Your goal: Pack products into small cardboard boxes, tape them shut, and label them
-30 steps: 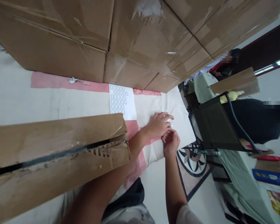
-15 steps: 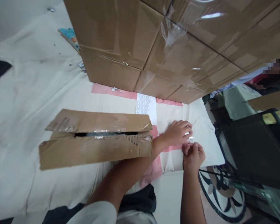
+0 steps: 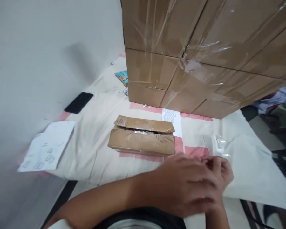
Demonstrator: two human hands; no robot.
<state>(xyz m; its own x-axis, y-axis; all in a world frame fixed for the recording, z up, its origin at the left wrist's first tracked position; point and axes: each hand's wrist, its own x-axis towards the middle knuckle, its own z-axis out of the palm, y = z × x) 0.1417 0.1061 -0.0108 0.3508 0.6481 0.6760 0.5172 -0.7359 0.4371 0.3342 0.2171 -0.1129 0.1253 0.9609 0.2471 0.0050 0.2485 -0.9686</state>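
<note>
Blurred bare left hand (image 3: 183,186) overlapping curled bare right hand (image 3: 220,171), cannot tell if either grip holds anything, front-right of torn oblong brown cardboard box (image 3: 141,143), clear plastic piece (image 3: 216,145) right of box, white printed paper sheet (image 3: 173,119) behind, taped brown carton stack (image 3: 202,82) farther behind.

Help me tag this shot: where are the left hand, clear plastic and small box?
Left hand (image 3: 180,183), head view: its back.
Clear plastic (image 3: 216,145), head view: middle part.
Small box (image 3: 142,142), head view: near side.
</note>
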